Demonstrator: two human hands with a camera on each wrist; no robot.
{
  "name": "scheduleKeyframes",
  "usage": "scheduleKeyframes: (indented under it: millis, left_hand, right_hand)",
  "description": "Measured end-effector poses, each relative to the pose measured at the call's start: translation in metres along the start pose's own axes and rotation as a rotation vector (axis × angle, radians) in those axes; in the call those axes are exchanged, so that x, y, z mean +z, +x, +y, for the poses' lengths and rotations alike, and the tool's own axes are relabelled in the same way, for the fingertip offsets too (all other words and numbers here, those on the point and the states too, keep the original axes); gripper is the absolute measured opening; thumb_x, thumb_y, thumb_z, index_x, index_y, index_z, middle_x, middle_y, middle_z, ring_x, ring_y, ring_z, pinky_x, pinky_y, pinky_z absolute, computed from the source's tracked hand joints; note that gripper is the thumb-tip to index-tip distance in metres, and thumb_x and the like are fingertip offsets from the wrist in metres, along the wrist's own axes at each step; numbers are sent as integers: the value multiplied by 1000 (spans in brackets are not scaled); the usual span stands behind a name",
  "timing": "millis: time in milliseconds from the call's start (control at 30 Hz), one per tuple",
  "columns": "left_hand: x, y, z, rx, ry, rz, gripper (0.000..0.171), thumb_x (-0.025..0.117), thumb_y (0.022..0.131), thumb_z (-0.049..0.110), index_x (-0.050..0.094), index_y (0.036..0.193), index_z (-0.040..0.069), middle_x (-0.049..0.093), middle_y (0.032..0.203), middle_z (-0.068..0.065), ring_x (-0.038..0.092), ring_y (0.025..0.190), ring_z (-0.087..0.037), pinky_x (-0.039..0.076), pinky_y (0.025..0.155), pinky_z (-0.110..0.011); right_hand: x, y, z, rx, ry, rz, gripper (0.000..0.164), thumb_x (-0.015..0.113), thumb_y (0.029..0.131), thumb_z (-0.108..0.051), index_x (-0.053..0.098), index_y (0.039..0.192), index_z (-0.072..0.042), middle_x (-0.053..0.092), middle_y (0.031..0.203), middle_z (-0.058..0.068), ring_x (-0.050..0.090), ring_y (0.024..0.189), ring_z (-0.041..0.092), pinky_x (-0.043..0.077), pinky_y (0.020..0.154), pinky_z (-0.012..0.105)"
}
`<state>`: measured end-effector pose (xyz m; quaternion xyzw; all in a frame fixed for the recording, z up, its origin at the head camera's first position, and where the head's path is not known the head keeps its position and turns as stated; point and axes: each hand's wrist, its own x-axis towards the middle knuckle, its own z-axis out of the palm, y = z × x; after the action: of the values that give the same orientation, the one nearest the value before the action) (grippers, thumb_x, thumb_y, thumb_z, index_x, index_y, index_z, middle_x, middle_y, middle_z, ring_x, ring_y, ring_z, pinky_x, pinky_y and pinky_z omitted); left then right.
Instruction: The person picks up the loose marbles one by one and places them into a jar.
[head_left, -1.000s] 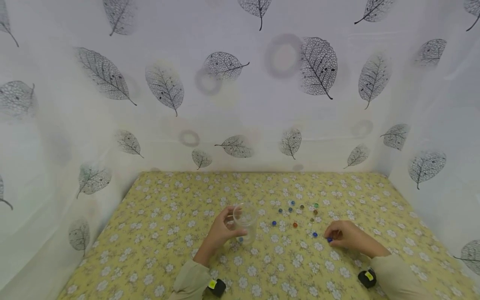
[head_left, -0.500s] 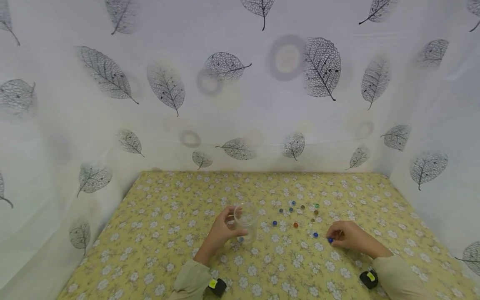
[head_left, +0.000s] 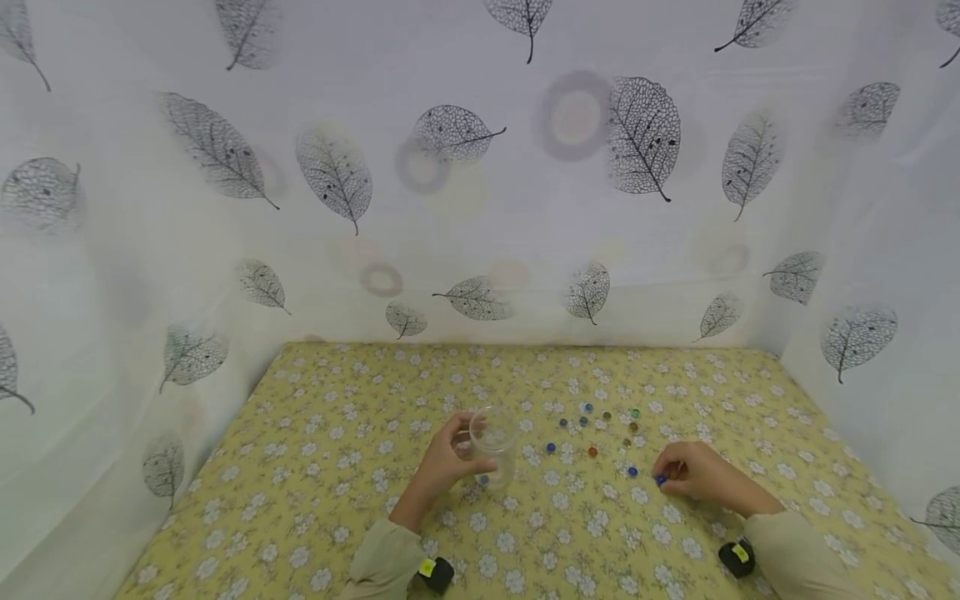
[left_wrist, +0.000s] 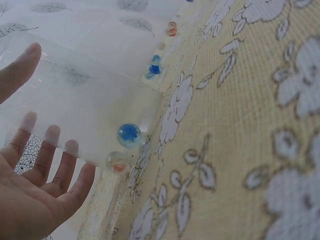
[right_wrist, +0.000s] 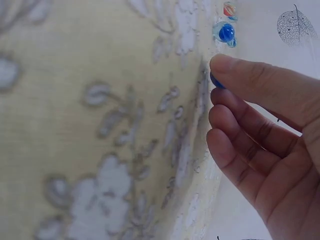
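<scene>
My left hand (head_left: 444,460) grips a clear cup (head_left: 492,446) that stands upright on the cloth, thumb on the near side and fingers around the far side. Inside the cup, near its bottom, the left wrist view shows a blue-swirled marble (left_wrist: 129,135) and an orange-swirled marble (left_wrist: 117,162). Over on the right, my right hand (head_left: 693,473) pinches a dark blue marble (head_left: 661,481) between thumb and forefinger, close to the cloth. In the right wrist view the thumb and fingertip hide most of this blue marble (right_wrist: 216,81).
Several loose marbles lie between the hands, among them a blue marble (head_left: 632,472), an orange marble (head_left: 592,452) and a green marble (head_left: 635,413). A yellow flowered tablecloth (head_left: 360,500) covers the table. White leaf-printed sheeting (head_left: 480,208) closes the back and sides.
Both hands keep their holds on the cup and the blue marble. Only a slight shift of the head view shows.
</scene>
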<state>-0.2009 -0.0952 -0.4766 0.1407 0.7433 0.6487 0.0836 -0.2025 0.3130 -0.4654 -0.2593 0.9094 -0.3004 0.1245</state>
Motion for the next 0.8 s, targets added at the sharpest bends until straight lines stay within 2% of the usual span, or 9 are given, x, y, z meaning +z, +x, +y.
scheduleKeyframes:
  millis: [267, 433, 533, 800]
  left_hand:
    - [1, 0, 2, -5, 1, 1, 74, 81, 74, 25, 43, 135, 5, 48, 134, -20, 48, 122, -35, 46, 102, -44]
    - [1, -1, 2, 0, 7, -2, 73, 80, 75, 25, 43, 135, 4, 48, 134, -21, 48, 122, -36, 47, 101, -44]
    - [1, -1, 2, 2, 9, -2, 73, 80, 75, 26, 43, 135, 4, 48, 134, -21, 48, 122, -35, 46, 102, -44]
    - [0, 2, 0, -17, 11, 0, 70, 80, 76, 20, 44, 134, 5, 48, 135, -19, 48, 123, -34, 44, 104, -45]
  right_hand:
    - [-10, 6, -8, -29, -73, 49, 9, 71, 81, -11, 69, 90, -12, 65, 85, -2, 54, 71, -3, 50, 59, 21]
    - [-18, 13, -16, -83, -138, 120, 11, 71, 80, -8, 69, 91, -9, 63, 83, -4, 52, 70, -3, 50, 59, 21]
    - [-23, 18, -20, -87, -164, 153, 11, 71, 80, -7, 69, 91, -8, 63, 83, -4, 50, 70, -4, 50, 60, 22]
    - [-33, 36, -35, -105, -180, 208, 12, 72, 80, -10, 69, 92, -8, 64, 84, -3, 53, 71, -1, 52, 64, 25]
